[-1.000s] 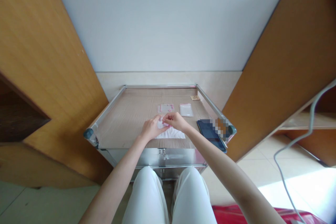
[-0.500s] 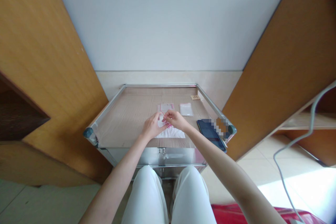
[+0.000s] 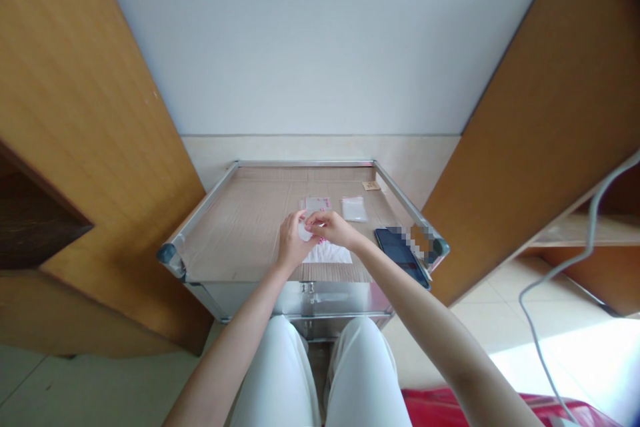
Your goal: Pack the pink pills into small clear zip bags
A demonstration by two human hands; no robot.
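White pink-edged piece pinched by fingertips of left hand and right hand, working it together; white sheet just below the fingers, clear plastic bag beyond them

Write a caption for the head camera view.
Left hand and right hand hold a small white piece over a white sheet on a steel-framed cart, beside a smartphone.

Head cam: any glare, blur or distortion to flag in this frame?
Head view: wide-angle warp leans the wooden panels inward; sunlight on the floor tiles is blown out; a pixelated mosaic patch sits on the table's right rail; the small white piece between the left hand and right hand is too soft for fine detail.
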